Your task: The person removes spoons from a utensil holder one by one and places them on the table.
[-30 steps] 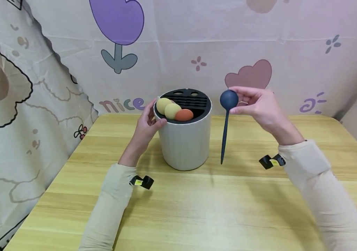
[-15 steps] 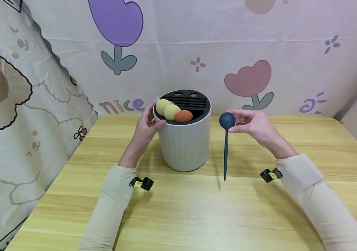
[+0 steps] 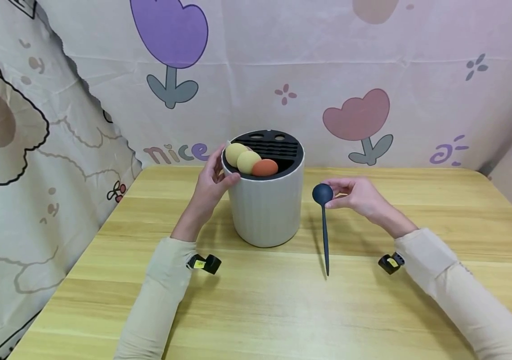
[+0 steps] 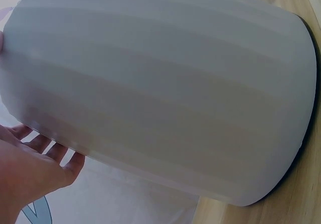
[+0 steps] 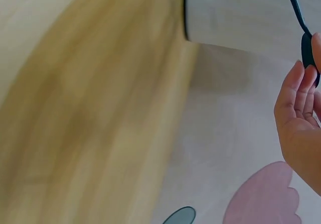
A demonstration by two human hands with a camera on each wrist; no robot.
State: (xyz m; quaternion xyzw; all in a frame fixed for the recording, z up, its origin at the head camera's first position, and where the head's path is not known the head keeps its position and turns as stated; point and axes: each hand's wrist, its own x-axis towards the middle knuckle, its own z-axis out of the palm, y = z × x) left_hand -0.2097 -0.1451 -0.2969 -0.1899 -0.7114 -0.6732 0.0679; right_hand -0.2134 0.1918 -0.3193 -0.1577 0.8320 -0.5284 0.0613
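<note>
My left hand (image 3: pixel 210 186) grips the upper left side of a white ribbed utensil holder (image 3: pixel 265 212), thumb near the front rim. The holder stands upright with a black slotted lid (image 3: pixel 268 145). Two pale yellow rounded heads (image 3: pixel 249 162) and an orange one (image 3: pixel 265 167) rest in its front opening; whatever is below them is hidden. To the right of the holder, my right hand (image 3: pixel 364 200) pinches a dark blue spoon (image 3: pixel 322 194) by its round bowl. Its thin handle points down, with the tip at or just above the table; contact cannot be told.
The wooden table (image 3: pixel 256 310) stretches around the holder, its back edge close to a patterned cloth backdrop (image 3: pixel 247 90). More cloth hangs at the left and right sides. Each wrist wears a small black camera (image 3: pixel 205 263).
My right hand has lowered the spoon towards the table beside the holder, its handle tip coming nearer the viewer. The left hand and the holder have stayed in place.
</note>
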